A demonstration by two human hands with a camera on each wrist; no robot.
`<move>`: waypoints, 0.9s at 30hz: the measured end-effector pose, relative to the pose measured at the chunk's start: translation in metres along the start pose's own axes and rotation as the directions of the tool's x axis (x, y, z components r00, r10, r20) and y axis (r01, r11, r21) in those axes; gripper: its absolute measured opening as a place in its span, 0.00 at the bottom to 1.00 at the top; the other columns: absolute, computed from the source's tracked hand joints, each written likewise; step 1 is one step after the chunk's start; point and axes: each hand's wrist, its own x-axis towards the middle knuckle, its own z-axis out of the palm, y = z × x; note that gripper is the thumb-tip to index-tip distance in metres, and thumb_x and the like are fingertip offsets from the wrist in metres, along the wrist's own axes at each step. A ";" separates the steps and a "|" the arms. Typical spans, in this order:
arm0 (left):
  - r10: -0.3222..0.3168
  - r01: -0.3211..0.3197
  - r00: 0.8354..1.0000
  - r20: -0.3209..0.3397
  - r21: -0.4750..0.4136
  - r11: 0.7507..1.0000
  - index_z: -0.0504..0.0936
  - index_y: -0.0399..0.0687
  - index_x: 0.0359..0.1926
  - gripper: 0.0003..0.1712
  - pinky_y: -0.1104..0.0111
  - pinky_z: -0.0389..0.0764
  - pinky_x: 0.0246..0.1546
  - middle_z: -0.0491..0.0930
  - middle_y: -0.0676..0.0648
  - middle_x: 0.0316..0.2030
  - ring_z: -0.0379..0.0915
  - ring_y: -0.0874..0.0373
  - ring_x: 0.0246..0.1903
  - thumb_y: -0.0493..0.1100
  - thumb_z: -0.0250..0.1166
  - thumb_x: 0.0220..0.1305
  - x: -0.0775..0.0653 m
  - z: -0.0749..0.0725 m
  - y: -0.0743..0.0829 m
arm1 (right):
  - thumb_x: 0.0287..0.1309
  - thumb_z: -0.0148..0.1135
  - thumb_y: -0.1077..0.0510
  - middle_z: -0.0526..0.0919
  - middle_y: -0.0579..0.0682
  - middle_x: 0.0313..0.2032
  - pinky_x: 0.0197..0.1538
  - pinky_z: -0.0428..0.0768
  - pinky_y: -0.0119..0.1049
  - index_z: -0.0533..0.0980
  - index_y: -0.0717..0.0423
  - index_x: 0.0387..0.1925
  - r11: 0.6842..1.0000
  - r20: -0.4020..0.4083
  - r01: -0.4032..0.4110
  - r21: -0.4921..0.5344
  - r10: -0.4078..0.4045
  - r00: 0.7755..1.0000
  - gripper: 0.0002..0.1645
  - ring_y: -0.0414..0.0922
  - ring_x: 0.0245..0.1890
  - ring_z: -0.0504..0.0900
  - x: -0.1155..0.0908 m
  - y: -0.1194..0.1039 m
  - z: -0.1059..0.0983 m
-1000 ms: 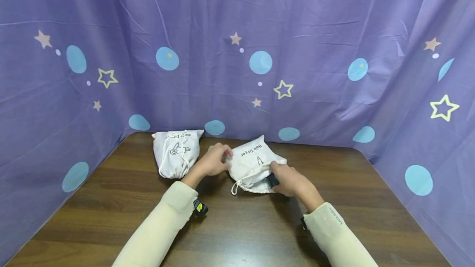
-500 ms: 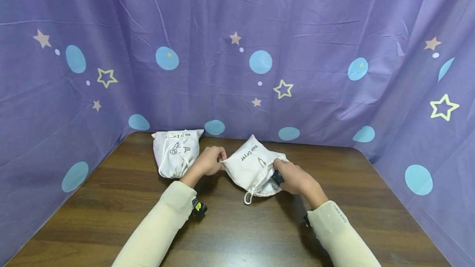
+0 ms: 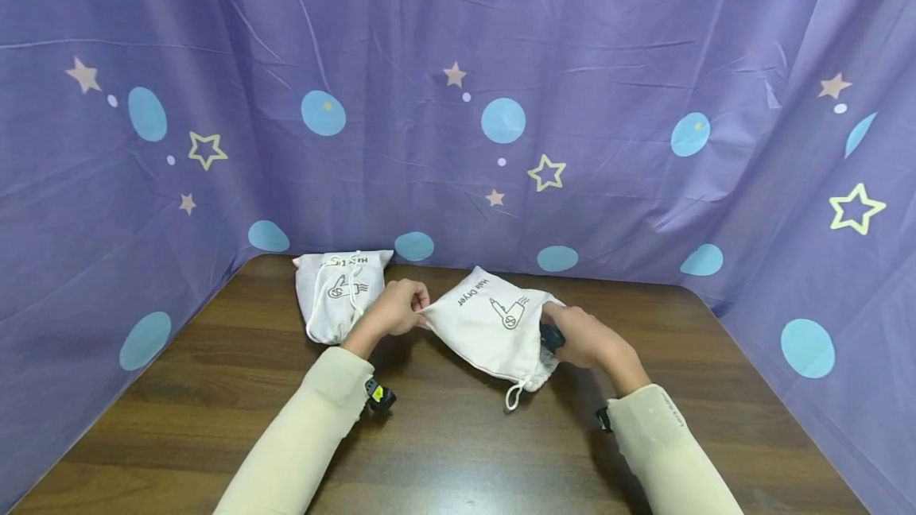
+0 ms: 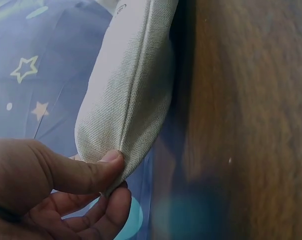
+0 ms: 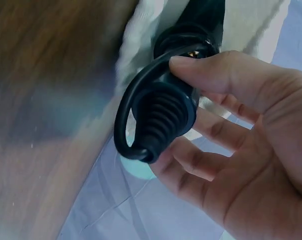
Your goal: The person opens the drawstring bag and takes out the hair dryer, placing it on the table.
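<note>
Near the middle of the back edge of the desk (image 3: 444,459), a white bag (image 3: 483,328) is stretched sideways: its left corner is pinched by the left hand (image 3: 398,308), while a black corded handle (image 5: 166,110) at its right-facing mouth is gripped by the right hand (image 3: 583,338).

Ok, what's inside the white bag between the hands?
A black object runs into the bag; its ribbed, corded end sticks out, held by the right hand. The bag covers the rest, so I can't see its full shape or anything else inside.
</note>
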 end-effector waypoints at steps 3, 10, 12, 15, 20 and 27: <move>-0.023 0.023 1.000 -0.003 0.004 1.000 0.79 0.45 0.26 0.14 0.67 0.71 0.32 0.74 0.53 0.20 0.69 0.60 0.24 0.30 0.78 0.45 0.000 -0.003 -0.001 | 0.39 0.74 0.75 0.80 0.50 0.33 0.38 0.77 0.44 0.73 0.56 0.40 1.000 -0.002 -0.005 0.022 0.005 1.000 0.26 0.47 0.34 0.77 -0.002 0.005 -0.003; 0.011 -0.017 0.998 0.067 0.081 0.997 0.78 0.46 0.34 0.19 0.63 0.73 0.40 0.76 0.49 0.31 0.70 0.53 0.34 0.34 0.80 0.44 0.000 -0.002 0.004 | 0.38 0.73 0.74 0.82 0.52 0.36 0.39 0.77 0.45 0.74 0.57 0.42 0.999 -0.001 -0.014 0.033 0.014 1.000 0.27 0.50 0.36 0.79 -0.002 0.010 -0.004; 0.065 -0.076 0.991 0.116 0.095 0.993 0.77 0.46 0.40 0.25 0.59 0.72 0.45 0.76 0.47 0.36 0.69 0.50 0.40 0.35 0.82 0.41 -0.001 -0.001 0.007 | 0.39 0.73 0.72 0.81 0.52 0.36 0.39 0.76 0.45 0.73 0.57 0.43 0.999 0.000 -0.029 0.033 0.029 1.000 0.26 0.50 0.37 0.79 -0.001 0.011 -0.003; 0.180 -0.196 0.969 0.171 0.086 0.977 0.74 0.46 0.42 0.30 0.61 0.71 0.46 0.74 0.47 0.38 0.67 0.52 0.41 0.33 0.82 0.39 -0.001 -0.001 0.011 | 0.39 0.73 0.70 0.81 0.53 0.36 0.39 0.76 0.46 0.73 0.58 0.43 0.999 -0.008 -0.040 0.031 0.040 0.999 0.27 0.50 0.37 0.78 0.000 0.011 -0.001; 0.276 -0.294 0.932 0.234 0.047 0.955 0.76 0.44 0.36 0.17 0.69 0.74 0.35 0.76 0.52 0.28 0.71 0.60 0.30 0.28 0.73 0.48 0.000 0.003 0.008 | 0.38 0.72 0.69 0.79 0.54 0.35 0.39 0.75 0.46 0.71 0.60 0.43 1.000 -0.043 -0.011 0.023 0.012 0.999 0.27 0.49 0.36 0.76 0.004 0.011 0.005; 0.232 -0.260 0.926 0.297 0.060 0.964 0.76 0.47 0.34 0.13 0.69 0.75 0.34 0.75 0.55 0.26 0.71 0.62 0.28 0.28 0.69 0.54 0.000 0.006 0.008 | 0.44 0.71 0.65 0.74 0.53 0.36 0.43 0.73 0.52 0.69 0.59 0.48 1.000 -0.076 -0.021 -0.020 0.020 0.997 0.28 0.52 0.40 0.74 0.007 0.008 0.012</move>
